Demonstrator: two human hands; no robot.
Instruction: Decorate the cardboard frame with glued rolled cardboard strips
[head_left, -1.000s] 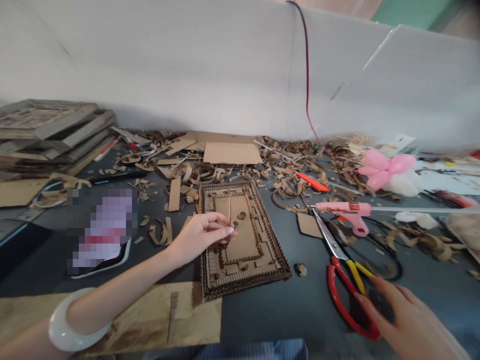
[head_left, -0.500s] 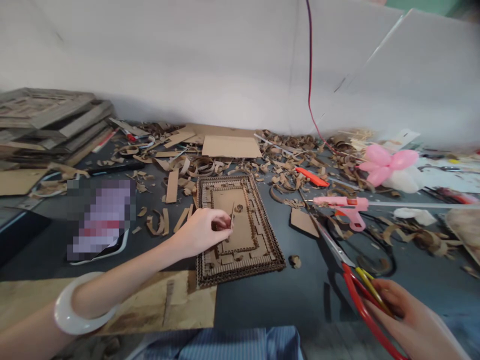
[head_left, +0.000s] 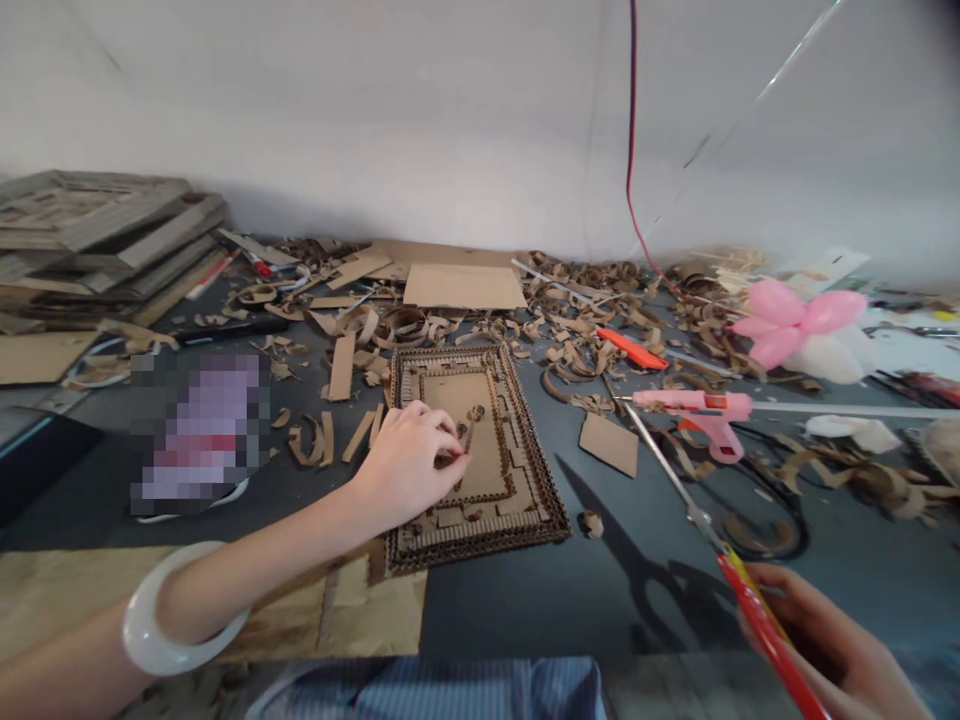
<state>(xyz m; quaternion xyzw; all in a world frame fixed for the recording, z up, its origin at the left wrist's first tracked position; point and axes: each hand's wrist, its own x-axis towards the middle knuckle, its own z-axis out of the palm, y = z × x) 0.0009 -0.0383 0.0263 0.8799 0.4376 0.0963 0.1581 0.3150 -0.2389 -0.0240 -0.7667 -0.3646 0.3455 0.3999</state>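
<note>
A rectangular corrugated cardboard panel with layered, ridged borders lies on the dark table. Over its middle is my left hand, fingers pinched on a small cardboard strip. Beside the strip a small coiled cardboard piece rests on the panel. My right hand, at the lower right, holds a pair of scissors with red and yellow handles. Their blades point away toward the upper left, above the table, and look closed.
A pink glue gun lies at right, near a square cardboard piece and an orange cutter. Pink balloons sit farther right. Cardboard frames are stacked at left, behind a blurred phone. Scraps spread along the wall.
The scissors have turned in my right hand, so their handles now show edge-on. My left hand has rolled over slightly, its back more upward, still pinching the strip over the panel.
</note>
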